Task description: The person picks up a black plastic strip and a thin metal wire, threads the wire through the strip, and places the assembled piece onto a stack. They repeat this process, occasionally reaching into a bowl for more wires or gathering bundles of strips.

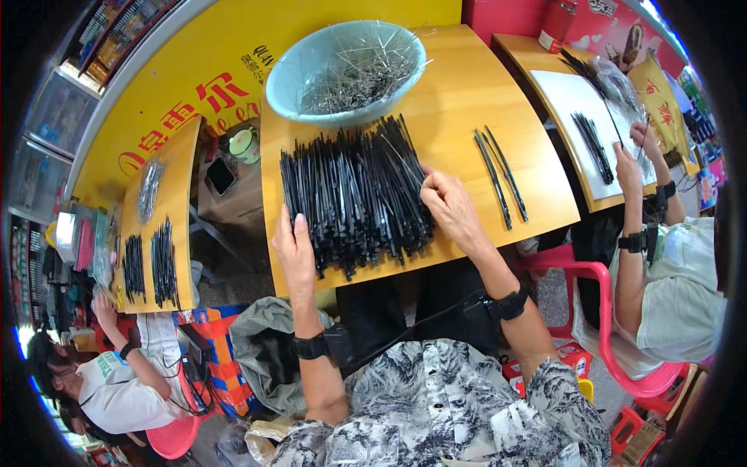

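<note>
A wide pile of thin black sticks (350,198) lies side by side on the yellow wooden table before me. My left hand (296,253) rests against the pile's left edge, fingers straight and thumb up. At the right edge, my right hand (453,208) has its fingers bent together against the sticks. A thin pale strand runs over the black sticks toward it; whether the fingertips hold it is hidden. Behind the pile stands a light blue bowl (284,82) heaped with thin, wire-like silvery pieces. A few separate black sticks (502,175) lie to the right.
On the left table (173,187) are two small bundles of black sticks and a clear bag; a person sits there. A phone (221,176) lies between the tables. At right, another person's hands (632,163) work over a white board (556,89). A pink chair (580,272) stands nearby.
</note>
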`<state>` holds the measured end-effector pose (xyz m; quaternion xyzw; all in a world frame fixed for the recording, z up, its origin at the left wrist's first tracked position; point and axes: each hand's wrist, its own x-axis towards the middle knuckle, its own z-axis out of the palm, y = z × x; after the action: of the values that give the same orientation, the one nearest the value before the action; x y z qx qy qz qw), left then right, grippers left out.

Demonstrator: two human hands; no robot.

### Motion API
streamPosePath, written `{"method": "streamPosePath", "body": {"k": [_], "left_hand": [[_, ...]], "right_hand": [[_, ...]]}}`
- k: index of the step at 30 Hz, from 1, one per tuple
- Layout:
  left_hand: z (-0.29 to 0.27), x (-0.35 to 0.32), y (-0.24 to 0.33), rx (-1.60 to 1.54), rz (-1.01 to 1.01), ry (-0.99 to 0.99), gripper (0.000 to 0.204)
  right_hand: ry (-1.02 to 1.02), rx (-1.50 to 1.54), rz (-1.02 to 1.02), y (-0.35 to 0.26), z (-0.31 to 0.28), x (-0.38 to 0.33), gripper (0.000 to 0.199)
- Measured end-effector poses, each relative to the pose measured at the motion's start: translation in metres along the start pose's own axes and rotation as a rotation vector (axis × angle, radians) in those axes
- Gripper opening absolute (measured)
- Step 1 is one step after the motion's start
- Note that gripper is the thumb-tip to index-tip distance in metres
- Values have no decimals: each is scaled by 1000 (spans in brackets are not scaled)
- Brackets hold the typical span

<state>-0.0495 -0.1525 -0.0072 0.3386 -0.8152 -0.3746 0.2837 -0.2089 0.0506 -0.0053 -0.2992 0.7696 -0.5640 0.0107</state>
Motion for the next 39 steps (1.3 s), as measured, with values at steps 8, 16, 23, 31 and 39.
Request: {"method": "streamPosePath", "body": {"k": [8,16,23,31,39], "left_hand": [[-7,-1,-5,130,81,-6,46],[-22,9,-27,-163,-75,53,38],[-45,-7,-16,-70,-38,34,27],[-34,-47,74,-144,87,-23,15],[29,-28,94,389,421,14,30]], "right_hand": [[16,31,-8,8,-9,4,13],[-36,11,111,-3,-20,-1,14],[15,37,293,-7,-41,-33,12],[83,226,394,-35,-49,-69,9],[-2,484,456,-41,-35,-79,9]]}}
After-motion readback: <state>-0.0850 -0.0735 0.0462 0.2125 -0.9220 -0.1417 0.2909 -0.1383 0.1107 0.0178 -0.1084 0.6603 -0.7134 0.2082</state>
